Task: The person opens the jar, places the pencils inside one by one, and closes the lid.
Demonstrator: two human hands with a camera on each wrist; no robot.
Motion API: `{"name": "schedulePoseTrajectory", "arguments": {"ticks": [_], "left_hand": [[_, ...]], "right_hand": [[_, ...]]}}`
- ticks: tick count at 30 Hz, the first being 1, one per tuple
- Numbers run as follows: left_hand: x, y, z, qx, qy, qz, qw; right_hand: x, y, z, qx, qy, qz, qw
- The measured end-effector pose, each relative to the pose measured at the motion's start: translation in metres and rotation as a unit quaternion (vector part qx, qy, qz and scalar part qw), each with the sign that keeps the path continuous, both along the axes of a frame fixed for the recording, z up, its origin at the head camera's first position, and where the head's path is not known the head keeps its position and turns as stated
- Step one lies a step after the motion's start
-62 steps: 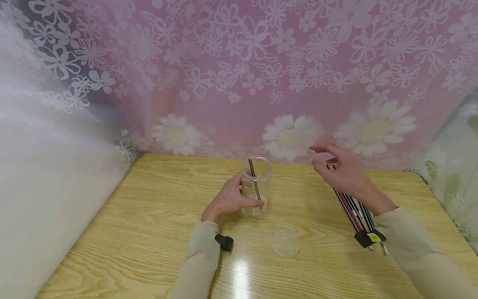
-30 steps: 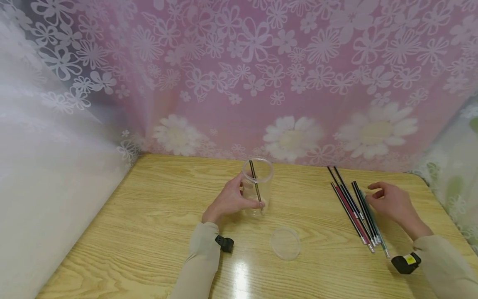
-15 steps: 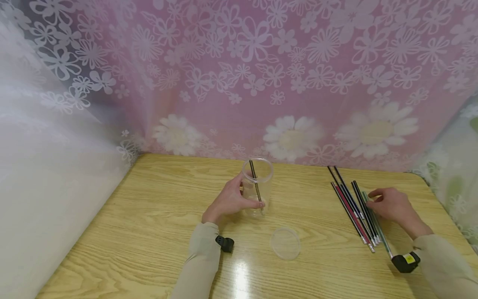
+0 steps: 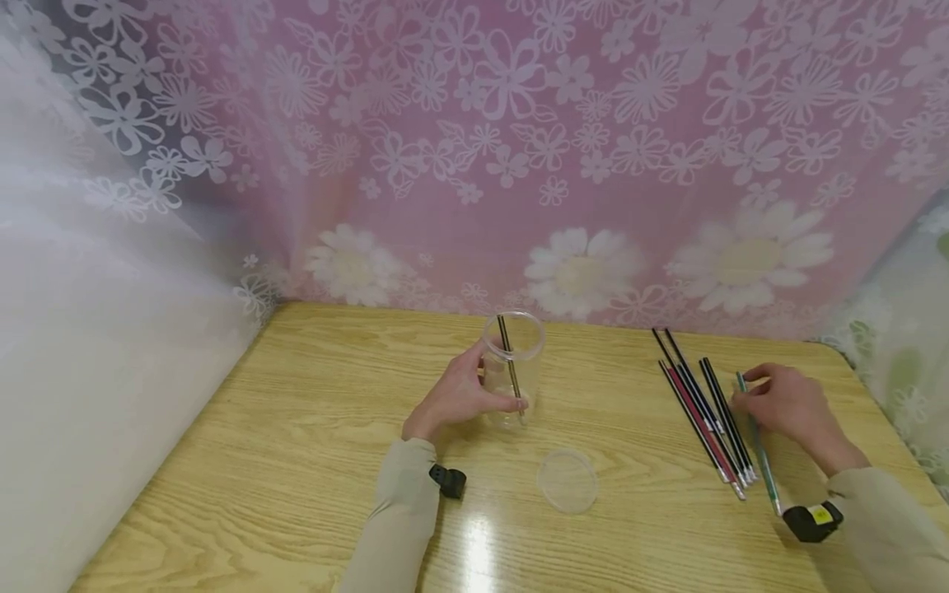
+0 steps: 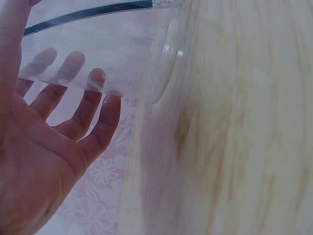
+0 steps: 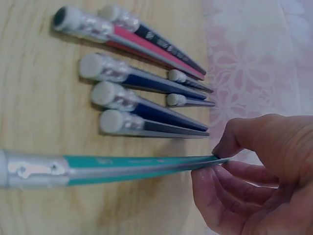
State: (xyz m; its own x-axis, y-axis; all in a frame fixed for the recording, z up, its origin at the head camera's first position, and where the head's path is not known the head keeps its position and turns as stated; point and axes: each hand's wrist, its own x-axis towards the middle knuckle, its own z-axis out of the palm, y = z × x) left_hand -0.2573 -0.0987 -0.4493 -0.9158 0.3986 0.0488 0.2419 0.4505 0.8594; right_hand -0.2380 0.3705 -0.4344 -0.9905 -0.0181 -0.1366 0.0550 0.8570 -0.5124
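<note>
My left hand point(image 4: 469, 390) grips a clear plastic jar point(image 4: 530, 375) that stands upright on the table; its fingers and thumb curl round the side. Inside the jar a dark pencil point(image 4: 510, 358) leans, its other end near the bottom; it shows double, so I cannot tell whether there are two. In the right wrist view my right hand point(image 6: 264, 171) pinches a green pencil point(image 6: 122, 169) near its far end, between thumb and fingers. The white eraser end points toward the wrist. Several pencils point(image 4: 700, 416), dark and one red, lie to the left of that hand.
A clear round lid point(image 4: 567, 481) lies flat on the wooden table point(image 4: 296, 461), between the jar and the pencils. A flowered pink curtain point(image 4: 460, 165) hangs along the back edge, with pale sheeting point(image 4: 111, 313) at the left side.
My right hand moved from above the pencils down to their right side and took hold of the green pencil, which is now drawn slightly right, apart from the others. The left hand stays on the jar.
</note>
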Motion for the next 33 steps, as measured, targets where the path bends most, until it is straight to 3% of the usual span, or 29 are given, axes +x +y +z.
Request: {"name": "schedulePoseTrajectory", "arguments": {"ticks": [9, 15, 21, 29, 31, 33], "left_hand": [[0.001, 0.0, 0.0, 0.0, -0.014, 0.008, 0.9999], [0.001, 0.0, 0.0, -0.001, -0.005, 0.004, 1.0], [0.0, 0.0, 0.0, -0.003, 0.003, -0.001, 1.0], [0.0, 0.001, 0.0, -0.01, 0.004, 0.004, 0.9999], [0.0, 0.0, 0.0, -0.011, 0.002, 0.007, 0.9999], [0.0, 0.001, 0.0, -0.01, 0.002, 0.007, 0.9999]], "right_hand": [[0.01, -0.016, 0.022, -0.056, 0.065, -0.034, 0.996], [0.019, -0.033, 0.041, -0.119, 0.116, -0.039, 0.985], [0.025, -0.046, 0.048, -0.165, 0.149, -0.06, 0.973], [0.03, -0.055, 0.056, -0.238, 0.198, -0.077, 0.948], [0.031, -0.058, 0.059, -0.269, 0.213, -0.076, 0.936], [0.032, -0.061, 0.062, -0.322, 0.227, -0.072, 0.916]]}}
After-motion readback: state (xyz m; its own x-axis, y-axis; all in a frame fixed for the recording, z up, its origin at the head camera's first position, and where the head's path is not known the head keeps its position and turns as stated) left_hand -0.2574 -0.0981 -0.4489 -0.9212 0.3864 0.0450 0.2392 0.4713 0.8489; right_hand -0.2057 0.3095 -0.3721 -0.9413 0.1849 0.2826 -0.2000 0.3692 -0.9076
